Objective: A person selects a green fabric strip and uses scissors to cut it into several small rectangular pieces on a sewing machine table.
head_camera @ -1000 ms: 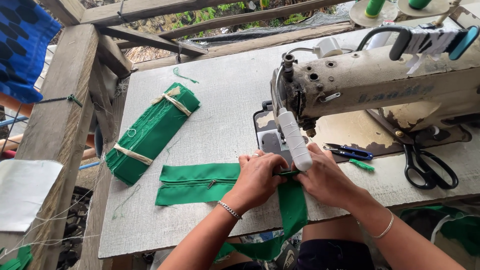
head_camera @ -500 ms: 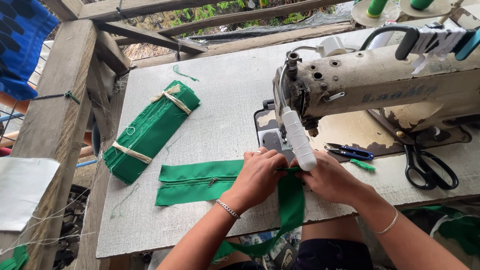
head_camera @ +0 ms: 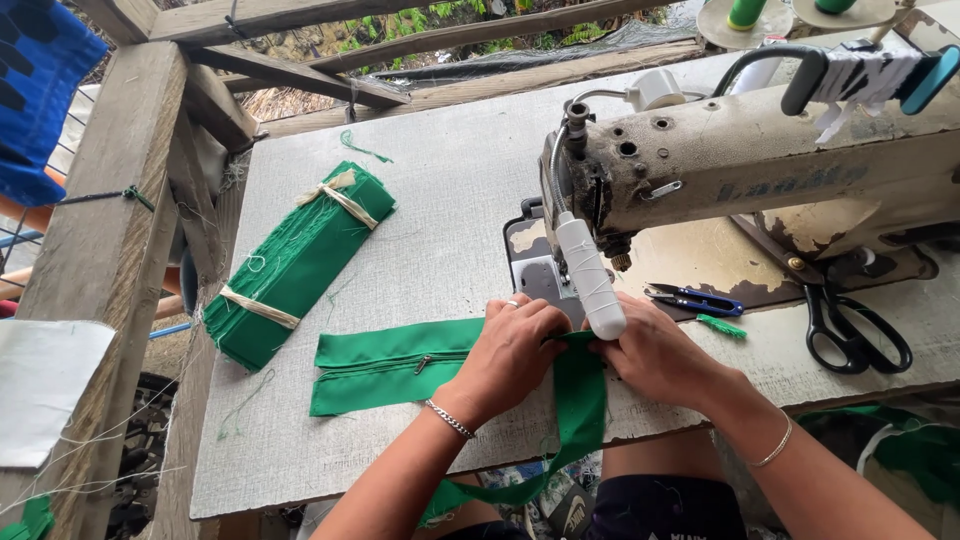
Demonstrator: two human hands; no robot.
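**A:** Far left, blue cloth (head_camera: pixel 35 95) hangs by the wooden post (head_camera: pixel 105 230), with a white sheet (head_camera: pixel 45 400) lower down.

**B:** Then on the table (head_camera: pixel 450 190), a bundle (head_camera: pixel 297 265) of green pieces, tied at both ends with pale strips, lying on a slant.

**A:** Just right of it, the green strip (head_camera: pixel 395 365) lies flat on the table, a zipper (head_camera: pixel 420 362) running along its middle. Its right end goes under the hands, and a second length folds down over the table's front edge.

**B:** Left hand (head_camera: pixel 510 350) presses down on that strip, fingers curled and close together, ring on one, bracelet at the wrist. Whether it pinches the cloth or only pins it, I can't tell.

**A:** Right hand (head_camera: pixel 660 355) sits just beside it, touching the same cloth, fingers bent toward the needle area. The white-wrapped lever (head_camera: pixel 590 280) hangs in front and hides the fingertips, so its grip I can't tell either.

**B:** Above them, the worn cream sewing machine (head_camera: pixel 760 170).

**A:** On its bed, blue snips (head_camera: pixel 695 298), a green scrap (head_camera: pixel 722 326) near them.

**B:** Further right, black scissors (head_camera: pixel 855 330) lie flat. Top right, green thread spools (head_camera: pixel 745 12).
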